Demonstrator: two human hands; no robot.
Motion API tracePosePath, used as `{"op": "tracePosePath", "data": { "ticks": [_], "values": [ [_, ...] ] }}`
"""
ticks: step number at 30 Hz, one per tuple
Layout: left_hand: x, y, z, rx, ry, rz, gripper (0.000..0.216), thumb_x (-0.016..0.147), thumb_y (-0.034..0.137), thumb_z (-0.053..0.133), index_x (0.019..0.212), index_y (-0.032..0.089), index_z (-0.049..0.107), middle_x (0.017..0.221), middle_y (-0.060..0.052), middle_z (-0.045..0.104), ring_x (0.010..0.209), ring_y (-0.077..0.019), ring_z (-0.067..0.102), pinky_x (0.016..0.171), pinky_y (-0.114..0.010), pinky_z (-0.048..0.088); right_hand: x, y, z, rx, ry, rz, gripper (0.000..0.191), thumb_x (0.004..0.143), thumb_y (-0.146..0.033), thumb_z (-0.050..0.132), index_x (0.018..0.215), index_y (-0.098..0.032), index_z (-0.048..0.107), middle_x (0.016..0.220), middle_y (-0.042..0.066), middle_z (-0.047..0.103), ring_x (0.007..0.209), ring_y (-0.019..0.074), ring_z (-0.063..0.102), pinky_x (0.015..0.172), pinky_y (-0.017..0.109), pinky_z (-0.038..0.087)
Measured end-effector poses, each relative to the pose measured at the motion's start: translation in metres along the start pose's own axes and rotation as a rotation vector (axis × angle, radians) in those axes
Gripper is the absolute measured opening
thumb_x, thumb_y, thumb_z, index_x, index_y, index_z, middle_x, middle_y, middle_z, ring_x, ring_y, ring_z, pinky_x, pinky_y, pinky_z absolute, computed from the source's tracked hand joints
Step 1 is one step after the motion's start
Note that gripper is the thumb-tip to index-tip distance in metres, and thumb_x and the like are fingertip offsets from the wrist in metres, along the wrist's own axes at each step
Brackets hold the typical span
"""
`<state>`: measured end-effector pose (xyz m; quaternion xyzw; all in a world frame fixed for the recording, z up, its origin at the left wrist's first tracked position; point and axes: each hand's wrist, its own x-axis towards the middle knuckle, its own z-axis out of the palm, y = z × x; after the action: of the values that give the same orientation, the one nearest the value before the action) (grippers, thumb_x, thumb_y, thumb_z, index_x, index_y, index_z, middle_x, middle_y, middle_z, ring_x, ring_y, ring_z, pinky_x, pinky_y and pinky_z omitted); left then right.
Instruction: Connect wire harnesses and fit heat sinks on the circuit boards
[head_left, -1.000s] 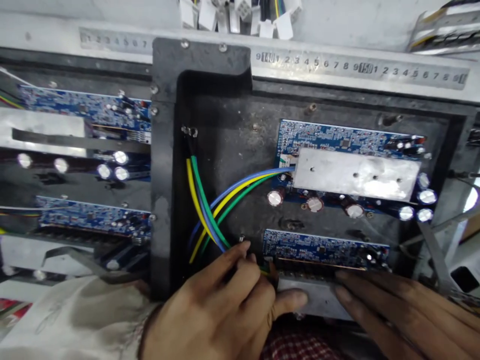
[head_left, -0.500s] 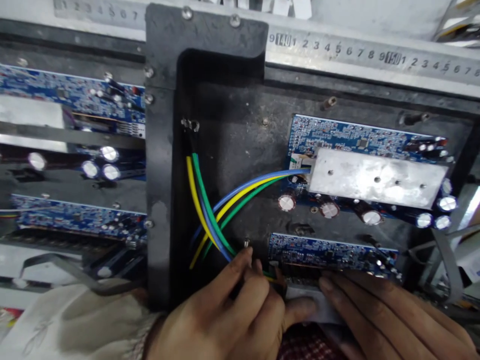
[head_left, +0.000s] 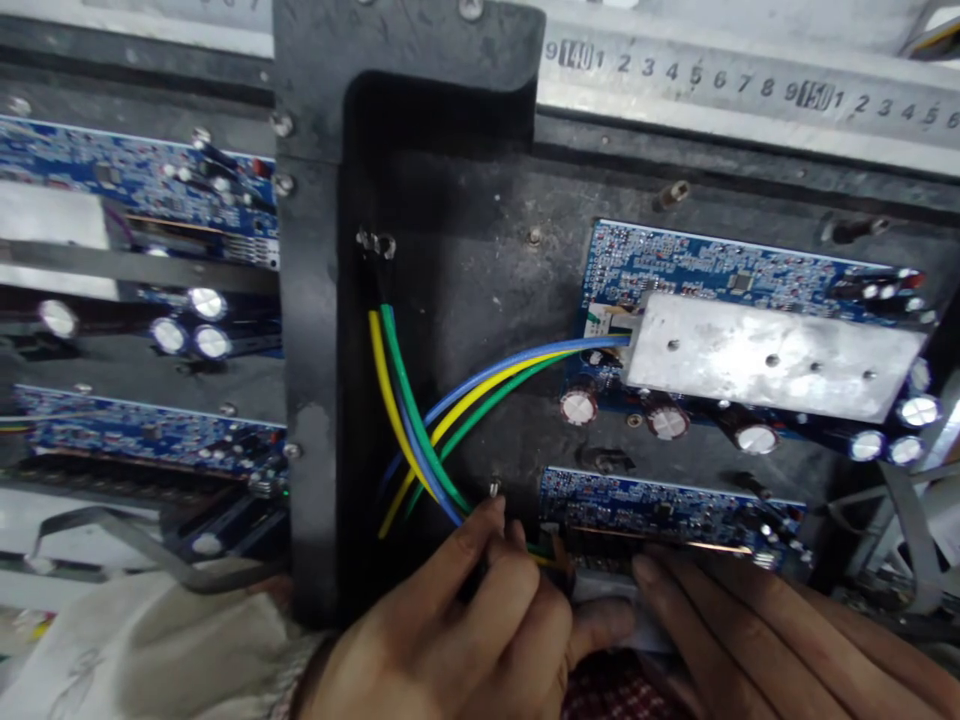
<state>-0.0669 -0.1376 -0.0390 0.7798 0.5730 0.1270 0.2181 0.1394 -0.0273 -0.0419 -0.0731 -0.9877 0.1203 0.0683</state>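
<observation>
My left hand (head_left: 465, 625) is curled at the bottom centre, its fingers pinched on the ends of a yellow, green and blue wire bundle (head_left: 409, 430) where it meets the left end of the lower blue circuit board (head_left: 667, 510). My right hand (head_left: 757, 635) lies flat with fingers stretched out on the metal plate at that board's near edge. A second wire bundle (head_left: 510, 365) runs to the upper blue circuit board (head_left: 720, 265), which carries a bare aluminium heat sink (head_left: 772, 355).
Both boards sit in a black fixture tray (head_left: 465, 250). A metal ruler strip (head_left: 735, 85) runs along the far edge. More blue boards with capacitors (head_left: 142, 190) fill the neighbouring tray on the left. A pale cloth (head_left: 142, 640) lies at the bottom left.
The view has dropped and shifted slightly left. My right hand slid left along the lower board's plate toward my left hand. My left hand keeps its pinch on the wires.
</observation>
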Motion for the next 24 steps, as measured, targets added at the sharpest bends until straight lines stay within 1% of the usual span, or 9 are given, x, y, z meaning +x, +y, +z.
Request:
{"op": "tracePosePath", "data": {
  "ticks": [4,7,10,13,16,20,24],
  "values": [
    [-0.003,0.001,0.000,0.005,0.011,-0.027,0.031,0.095,0.022,0.037,0.104,0.029,0.065,0.067,0.010,0.059,0.079,-0.0087,0.060,0.104,-0.031,0.041,-0.001,0.006,0.000,0.046,-0.010,-0.051,0.035,0.092,-0.010,0.033,0.103,-0.016,0.065,0.100,0.000,0.071,0.090,0.0162,0.062,0.078,0.032,0.046],
    [-0.002,0.001,0.000,-0.009,-0.019,-0.021,0.035,0.096,0.021,0.032,0.103,0.029,0.065,0.069,0.010,0.061,0.081,-0.0084,0.059,0.105,-0.030,0.041,0.000,0.005,0.001,0.052,-0.011,-0.017,0.033,0.093,-0.011,0.033,0.102,-0.016,0.065,0.101,0.000,0.071,0.091,0.0162,0.062,0.075,0.032,0.046],
    [-0.001,0.000,-0.001,0.009,-0.025,-0.020,0.035,0.096,0.020,0.033,0.109,0.032,0.063,0.072,0.010,0.062,0.084,-0.0091,0.059,0.102,-0.029,0.044,0.004,0.000,0.000,0.020,-0.002,0.052,0.032,0.090,-0.008,0.036,0.096,-0.015,0.066,0.092,-0.001,0.072,0.082,0.0150,0.061,0.069,0.031,0.045],
    [0.000,-0.001,0.000,0.040,-0.006,-0.033,0.033,0.094,0.021,0.037,0.108,0.032,0.064,0.073,0.009,0.062,0.087,-0.0109,0.059,0.100,-0.030,0.045,0.008,-0.002,-0.002,0.015,-0.019,0.038,0.031,0.087,-0.005,0.037,0.094,-0.015,0.066,0.090,-0.002,0.072,0.075,0.0137,0.060,0.066,0.031,0.043],
    [-0.002,-0.002,0.001,0.042,0.000,-0.030,0.030,0.092,0.020,0.040,0.105,0.030,0.065,0.074,0.008,0.063,0.090,-0.0119,0.058,0.100,-0.031,0.046,0.008,0.000,-0.003,0.030,-0.017,0.009,0.032,0.087,-0.004,0.037,0.098,-0.014,0.065,0.097,-0.001,0.071,0.078,0.0145,0.060,0.068,0.032,0.044],
    [-0.003,-0.001,-0.001,0.021,-0.006,-0.005,0.029,0.092,0.021,0.041,0.110,0.030,0.062,0.077,0.009,0.063,0.087,-0.0102,0.058,0.101,-0.030,0.045,0.002,0.003,-0.004,0.056,-0.063,-0.011,0.032,0.090,-0.006,0.036,0.103,-0.013,0.064,0.102,0.002,0.070,0.085,0.0170,0.060,0.072,0.034,0.044],
    [-0.001,0.001,0.000,0.021,0.002,-0.028,0.027,0.092,0.023,0.042,0.105,0.030,0.065,0.075,0.008,0.063,0.089,-0.0107,0.059,0.102,-0.031,0.045,-0.003,0.005,-0.005,0.088,-0.103,-0.031,0.031,0.091,-0.008,0.039,0.107,-0.016,0.063,0.106,0.001,0.069,0.090,0.0159,0.060,0.077,0.033,0.043]
  ]
}}
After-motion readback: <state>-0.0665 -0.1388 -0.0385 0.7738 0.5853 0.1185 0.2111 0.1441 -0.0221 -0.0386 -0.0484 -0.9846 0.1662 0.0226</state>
